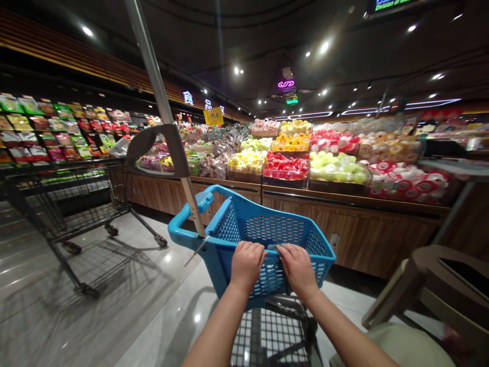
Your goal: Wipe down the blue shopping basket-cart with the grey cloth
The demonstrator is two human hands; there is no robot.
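Observation:
A blue plastic basket (280, 224) with perforated walls sits on a shopping cart in front of me. My left hand (247, 262) is closed over its near rim, fingers curled to the inside. Just to the right, my right hand (298, 265) grips the same rim, its fingertips bent over the edge. Between the two hands shows a small grey-blue piece (272, 247); what it is I cannot tell. Under the basket is the cart's dark lower rack (263, 331). A metal pole with a grey loop handle (179, 153) rises at the basket's left end, beside its blue push handle (181, 232).
Behind the basket runs a wooden counter (229, 196) bearing clear bins of wrapped sweets (286, 165). A dark wire shopping cart (84, 204) stands on the left, before shelves of packaged goods (57, 127). A brown round stool (451, 270) is close by on the right.

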